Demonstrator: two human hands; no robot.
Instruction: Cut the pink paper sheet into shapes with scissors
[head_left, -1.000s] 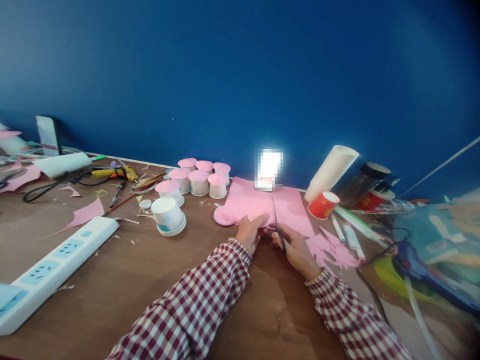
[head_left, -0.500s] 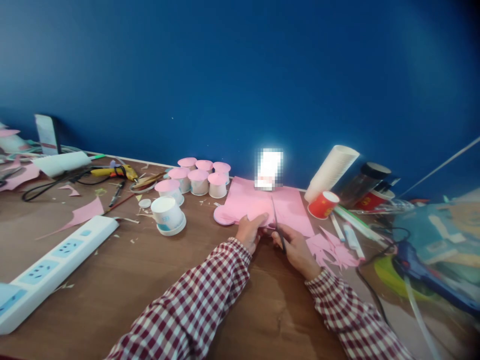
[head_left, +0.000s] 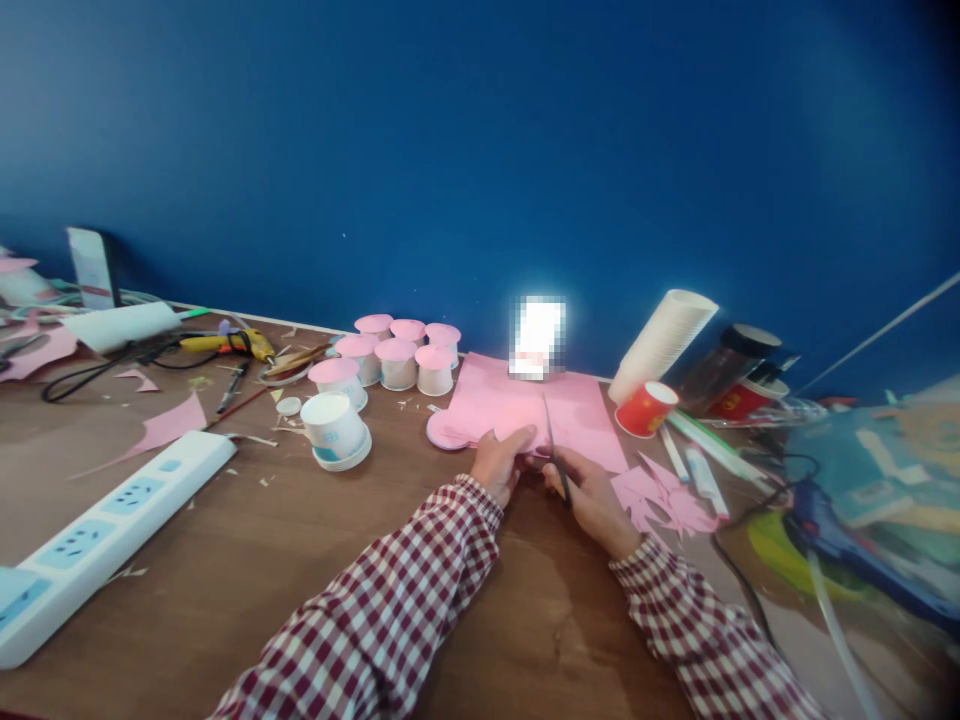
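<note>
My left hand (head_left: 501, 464) pinches a piece of pink paper (head_left: 510, 428), thumb on top and fingers curled beneath. In my right hand (head_left: 589, 488) is a pair of scissors (head_left: 563, 482), its dark handle between the fingers and its blade pointing away from me along the paper's right side. Whether the blades are apart is hard to see. Behind both hands lies a larger pink sheet (head_left: 589, 410) on the table. Round pink paper discs (head_left: 445, 432) sit just left of the piece I hold.
Several paper cups topped with pink discs (head_left: 396, 351) stand at the back left. Nearer is a white cup (head_left: 331, 420). A power strip (head_left: 112, 540) lies at left, with a yellow glue gun (head_left: 229, 345) behind. Rightward are stacked cups (head_left: 664, 340), a red cup (head_left: 646, 409) and pink scraps (head_left: 664, 497).
Almost nothing differs. Both hands, the scissors and the pink paper hold nearly the same place; the view has shifted very slightly.
</note>
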